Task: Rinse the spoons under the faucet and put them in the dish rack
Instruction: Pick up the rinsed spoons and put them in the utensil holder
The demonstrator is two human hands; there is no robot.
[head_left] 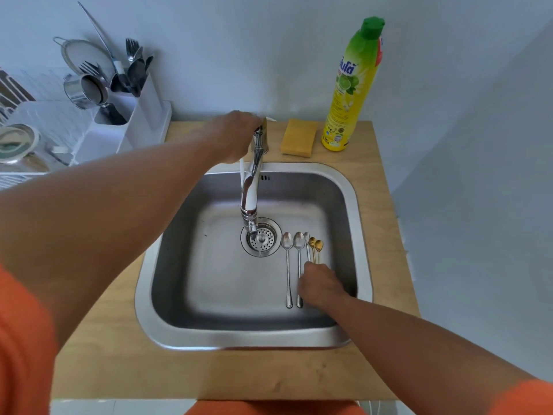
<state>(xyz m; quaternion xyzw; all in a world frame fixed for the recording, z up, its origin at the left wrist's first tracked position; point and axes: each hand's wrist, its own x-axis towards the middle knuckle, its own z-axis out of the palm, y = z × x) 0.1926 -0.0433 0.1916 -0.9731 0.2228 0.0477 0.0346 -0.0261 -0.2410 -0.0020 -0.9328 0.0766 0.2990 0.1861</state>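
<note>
Several spoons lie side by side on the floor of the steel sink (357,205), right of the drain: two long silver spoons (288,265), a third silver one (307,244) and two small gold spoons (315,247). My right hand (321,286) rests over the handles of the right-hand spoons, fingers curled down on them; whether it grips one I cannot tell. My left hand (236,134) is closed on the handle at the top of the chrome faucet (250,193). A thin stream of water falls from the spout onto the drain (261,238).
A white dish rack (98,136) with a cutlery holder (143,100) full of forks and utensils stands at the left, with a strainer and a metal cup. A yellow sponge (299,137) and a dish soap bottle (350,91) stand behind the sink on the wooden counter (149,369).
</note>
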